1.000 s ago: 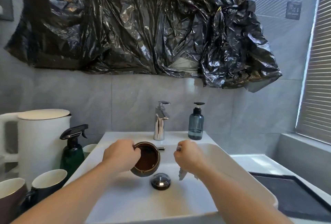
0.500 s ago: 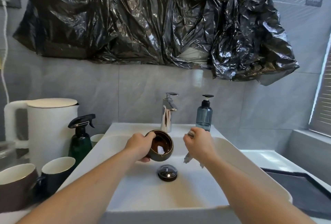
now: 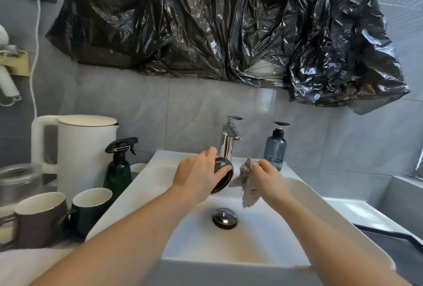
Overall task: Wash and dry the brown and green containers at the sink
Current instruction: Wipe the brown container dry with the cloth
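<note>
Now | brown container (image 3: 223, 177) gripped in L hand (image 3: 196, 177) | cloth (image 3: 248, 182) in R hand (image 3: 267, 177)

Grey tiled wall (image 3: 206, 111) behind, crumpled black plastic sheet (image 3: 206, 22) hung across it, daylight from the right.

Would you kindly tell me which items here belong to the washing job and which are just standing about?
In use: brown container in left hand; cloth in right hand; sink; tap.

Standing about: kettle, spray bottle, soap bottle, mugs.
</note>
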